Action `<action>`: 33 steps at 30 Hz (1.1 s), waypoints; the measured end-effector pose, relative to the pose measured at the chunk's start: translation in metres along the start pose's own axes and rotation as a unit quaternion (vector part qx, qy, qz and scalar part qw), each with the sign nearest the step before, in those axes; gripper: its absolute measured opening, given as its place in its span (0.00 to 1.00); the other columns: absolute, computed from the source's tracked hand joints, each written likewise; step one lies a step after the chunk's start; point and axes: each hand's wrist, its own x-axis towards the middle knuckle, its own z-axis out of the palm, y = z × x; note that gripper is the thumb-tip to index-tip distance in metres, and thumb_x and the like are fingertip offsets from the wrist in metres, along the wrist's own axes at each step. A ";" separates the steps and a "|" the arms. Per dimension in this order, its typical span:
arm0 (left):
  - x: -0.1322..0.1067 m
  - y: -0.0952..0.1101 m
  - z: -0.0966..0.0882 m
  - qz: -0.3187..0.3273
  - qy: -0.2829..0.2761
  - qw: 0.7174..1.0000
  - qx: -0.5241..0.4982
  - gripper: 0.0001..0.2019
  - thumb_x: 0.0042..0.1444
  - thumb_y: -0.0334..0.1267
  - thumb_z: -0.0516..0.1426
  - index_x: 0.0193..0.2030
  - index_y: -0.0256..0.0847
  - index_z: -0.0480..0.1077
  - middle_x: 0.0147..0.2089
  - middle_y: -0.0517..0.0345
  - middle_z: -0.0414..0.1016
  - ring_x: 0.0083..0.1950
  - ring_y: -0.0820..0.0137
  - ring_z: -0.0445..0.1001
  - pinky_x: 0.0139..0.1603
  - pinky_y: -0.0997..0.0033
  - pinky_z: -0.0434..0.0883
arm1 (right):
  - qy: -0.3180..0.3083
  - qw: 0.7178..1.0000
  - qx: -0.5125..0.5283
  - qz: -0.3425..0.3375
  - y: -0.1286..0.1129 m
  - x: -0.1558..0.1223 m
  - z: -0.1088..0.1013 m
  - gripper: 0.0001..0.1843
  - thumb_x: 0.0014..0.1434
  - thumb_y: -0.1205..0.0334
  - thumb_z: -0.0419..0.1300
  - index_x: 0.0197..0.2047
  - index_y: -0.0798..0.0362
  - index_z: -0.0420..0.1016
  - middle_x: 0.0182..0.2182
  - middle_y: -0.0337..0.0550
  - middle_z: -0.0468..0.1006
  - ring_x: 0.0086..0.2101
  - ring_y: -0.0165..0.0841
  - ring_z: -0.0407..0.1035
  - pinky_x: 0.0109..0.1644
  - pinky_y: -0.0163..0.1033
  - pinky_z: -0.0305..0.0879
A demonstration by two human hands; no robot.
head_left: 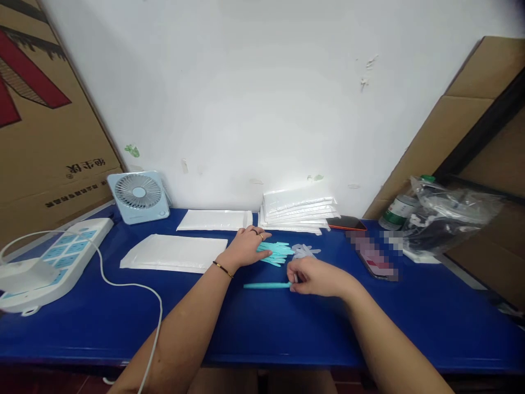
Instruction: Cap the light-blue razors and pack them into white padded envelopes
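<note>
My left hand rests flat on the blue table, fingers stretched over a small pile of teal plastic sticks. My right hand is closed in a pinch on the end of a single teal stick that lies on the table in front of me. A little heap of pale lilac pieces sits just right of the teal pile, above my right hand.
White padded envelopes lie flat and in a stack by the wall. A small blue fan and a power strip with cable stand left. A phone, a bottle and a plastic bag are right.
</note>
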 end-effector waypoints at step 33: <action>0.001 0.012 -0.007 -0.011 0.017 0.998 -0.062 0.16 0.62 0.47 0.46 0.37 0.43 0.71 0.34 0.58 0.74 0.35 0.69 0.70 0.33 0.74 0.59 | 0.336 0.860 0.377 0.072 0.042 0.016 -0.010 0.19 0.47 0.47 0.65 0.29 0.56 0.73 0.20 0.40 0.75 0.18 0.29 0.69 0.21 0.33 0.67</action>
